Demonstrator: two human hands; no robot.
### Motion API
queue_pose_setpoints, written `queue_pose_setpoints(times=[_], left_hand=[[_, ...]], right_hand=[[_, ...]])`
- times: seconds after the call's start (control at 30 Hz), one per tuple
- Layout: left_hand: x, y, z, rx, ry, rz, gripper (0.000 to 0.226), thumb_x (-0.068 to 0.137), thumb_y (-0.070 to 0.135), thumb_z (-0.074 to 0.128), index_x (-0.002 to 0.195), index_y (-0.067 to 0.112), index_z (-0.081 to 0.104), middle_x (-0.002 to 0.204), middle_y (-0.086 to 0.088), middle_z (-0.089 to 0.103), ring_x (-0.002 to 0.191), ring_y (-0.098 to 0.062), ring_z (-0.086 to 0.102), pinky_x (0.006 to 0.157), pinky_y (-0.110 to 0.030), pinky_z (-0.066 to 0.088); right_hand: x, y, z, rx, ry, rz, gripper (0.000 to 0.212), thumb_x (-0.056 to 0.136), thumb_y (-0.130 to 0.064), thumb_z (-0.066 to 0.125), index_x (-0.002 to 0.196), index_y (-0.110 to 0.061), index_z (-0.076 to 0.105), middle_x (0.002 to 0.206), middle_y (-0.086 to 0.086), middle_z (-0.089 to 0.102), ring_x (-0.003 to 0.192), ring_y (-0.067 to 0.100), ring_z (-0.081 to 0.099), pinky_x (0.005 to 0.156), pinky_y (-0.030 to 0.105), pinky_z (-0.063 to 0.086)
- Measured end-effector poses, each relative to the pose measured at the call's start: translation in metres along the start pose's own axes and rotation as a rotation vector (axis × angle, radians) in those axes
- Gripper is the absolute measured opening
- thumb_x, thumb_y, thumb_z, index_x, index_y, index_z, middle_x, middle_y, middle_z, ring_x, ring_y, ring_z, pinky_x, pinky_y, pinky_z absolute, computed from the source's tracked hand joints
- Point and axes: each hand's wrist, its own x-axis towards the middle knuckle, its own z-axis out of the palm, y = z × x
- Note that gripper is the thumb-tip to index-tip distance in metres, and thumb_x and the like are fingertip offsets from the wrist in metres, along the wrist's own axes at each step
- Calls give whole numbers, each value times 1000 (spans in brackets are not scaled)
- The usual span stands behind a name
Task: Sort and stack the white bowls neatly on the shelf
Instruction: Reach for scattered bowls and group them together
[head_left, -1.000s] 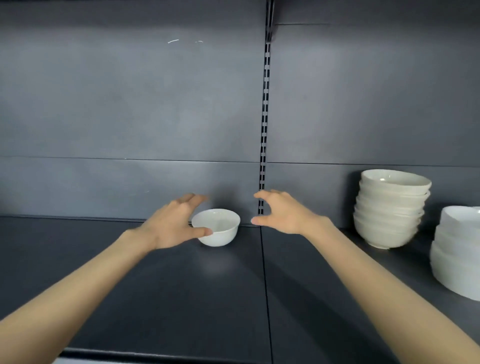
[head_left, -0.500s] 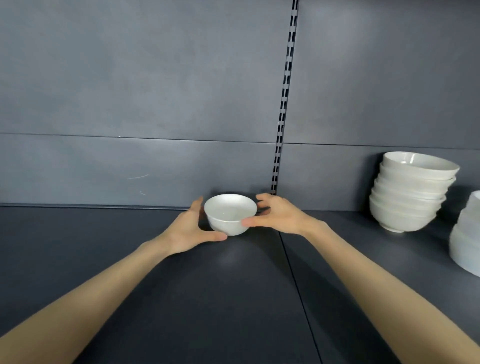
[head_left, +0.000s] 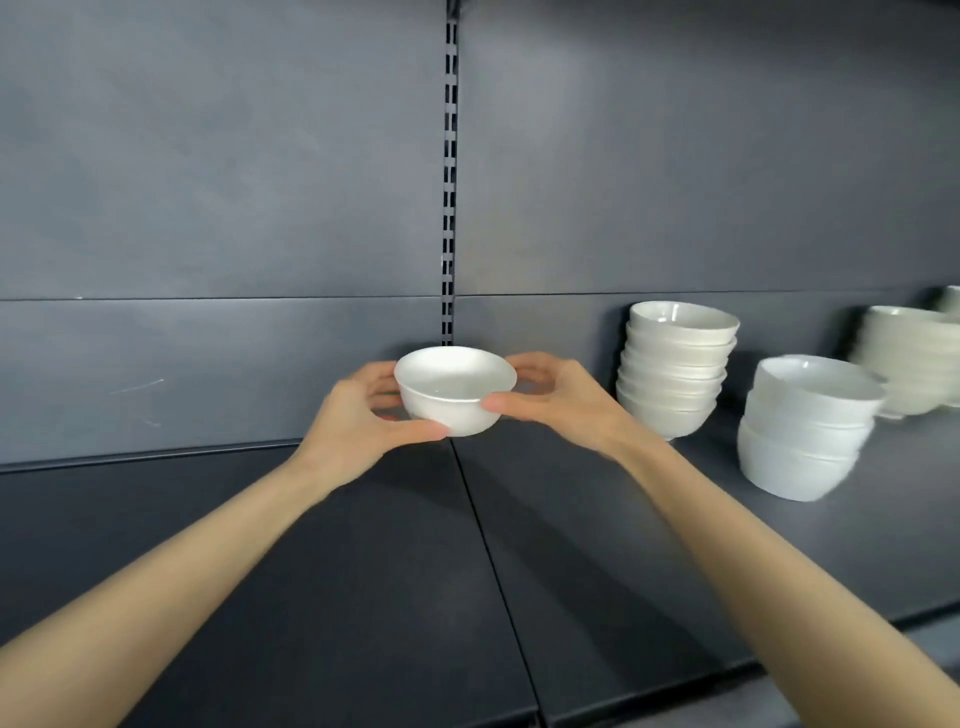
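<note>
A small white bowl (head_left: 453, 387) is held upright above the dark shelf (head_left: 363, 571), near the back panel. My left hand (head_left: 358, 421) grips its left side, thumb under the front wall. My right hand (head_left: 550, 397) grips its right side, thumb on the front rim. To the right stands a tall stack of white bowls (head_left: 675, 366) against the back. A shorter stack of wider white bowls (head_left: 802, 426) stands nearer the front. Another stack (head_left: 906, 358) shows blurred at the far right.
A slotted upright rail (head_left: 449, 182) runs down the grey back panel behind the bowl. A seam (head_left: 493, 561) splits the shelf into two boards. The shelf's front edge (head_left: 675, 691) runs along the bottom right.
Both hands closed round the single bowl and lifted it off the shelf. The view has swung right, bringing more stacks into sight.
</note>
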Motion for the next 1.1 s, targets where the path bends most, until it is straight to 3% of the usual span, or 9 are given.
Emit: queue_pose_setpoints(times=[0.13,0.27,0.4,0.53,0.7,0.83,0.93,1.03,1.1], left_hand=[[0,40,46,-132,-72,58,63,63,15,88,114,32,56,112,11,64,87,0,69,76,-16,51],[-7,72,92,-214,-144,84,69,64,16,86,124,27,54,116,12,62,88,-4,70,78,-17,50],[-21,100,140,-271,-193,98,66,66,13,85,123,27,54,118,12,61,88,-4,70,75,-16,51],[-38,127,192,-289,-209,100,65,68,11,85,123,29,55,117,12,63,88,-6,71,72,-13,51],[-57,164,265,-288,-202,107,58,66,15,86,111,38,59,116,9,62,97,-11,68,81,-17,50],[-68,191,319,-317,-190,118,56,68,12,84,109,40,58,106,18,62,97,0,64,73,-10,49],[-61,208,351,-282,-185,125,58,66,16,86,113,37,58,112,15,62,106,1,59,85,-19,48],[-48,227,380,-287,-198,120,58,66,15,86,109,40,57,115,12,60,92,-3,66,76,-15,50],[-38,236,399,-310,-207,129,60,67,10,85,115,32,57,116,8,60,85,-2,68,68,-10,49]], right_hand=[[-37,1,-47,95,142,7,56,71,-30,81,119,-11,60,118,1,68,107,11,65,90,34,56],[-79,4,-93,109,215,24,47,77,-27,79,119,-17,61,114,-4,70,101,8,67,92,29,54],[-117,15,-136,100,260,25,59,64,-40,84,114,-19,63,112,-4,71,100,20,69,93,40,54],[-155,28,-181,89,268,22,44,78,-24,77,117,-14,61,114,-1,70,99,14,69,87,29,57],[-200,49,-250,52,255,26,39,79,-28,75,115,-21,63,113,-7,70,101,11,68,89,32,56],[-225,66,-302,55,251,16,41,79,-26,76,117,-20,63,112,-6,71,100,13,69,88,31,57],[-234,75,-335,48,257,21,39,80,-25,75,116,-20,63,110,-6,71,98,14,69,89,33,56],[-236,85,-369,54,275,14,37,78,-26,75,113,-21,63,109,-6,72,99,12,69,90,32,56],[-235,94,-390,55,287,2,47,71,-34,77,114,-21,63,111,-6,71,99,11,69,90,32,56]])
